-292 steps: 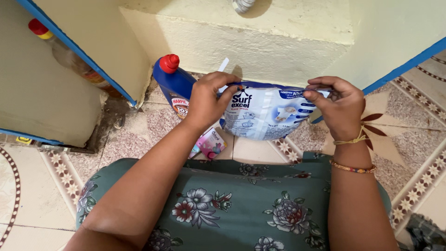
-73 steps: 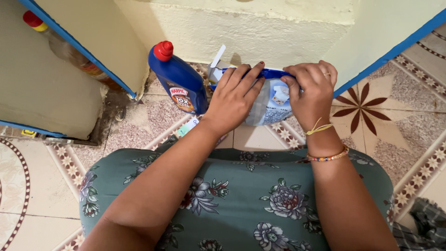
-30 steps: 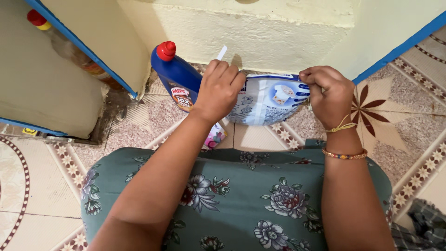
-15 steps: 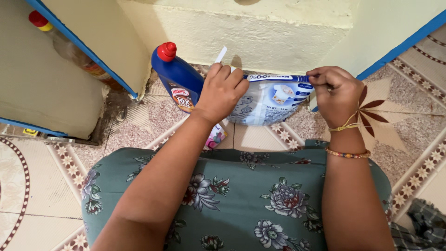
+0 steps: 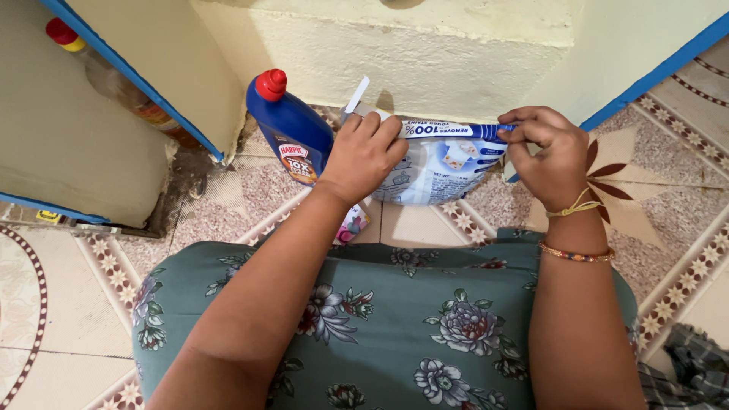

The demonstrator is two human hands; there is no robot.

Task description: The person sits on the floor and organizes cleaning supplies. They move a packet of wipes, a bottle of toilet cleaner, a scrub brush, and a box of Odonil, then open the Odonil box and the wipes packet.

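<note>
Folded further down since the frame half a second before: top edge of blue-and-white detergent pouch [image 5: 440, 163], upper centre of frame, standing on tiled floor [image 5: 228, 205]. Left hand [image 5: 363, 156] closed on pouch's left corner; right hand [image 5: 548, 152] pinching right corner. Blue bottle [image 5: 292, 137] just beside, left. Risk: uneven pull tearing the fold, spilling contents, or nudging bottle over.

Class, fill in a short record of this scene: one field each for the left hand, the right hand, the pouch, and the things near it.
Left hand: left hand grips the left end of the pouch's top edge
Right hand: right hand pinches the right end
Pouch: blue and white pouch, standing on the tiled floor
Nearby: blue bottle with red cap to its left; small pink packet under the left wrist
</note>
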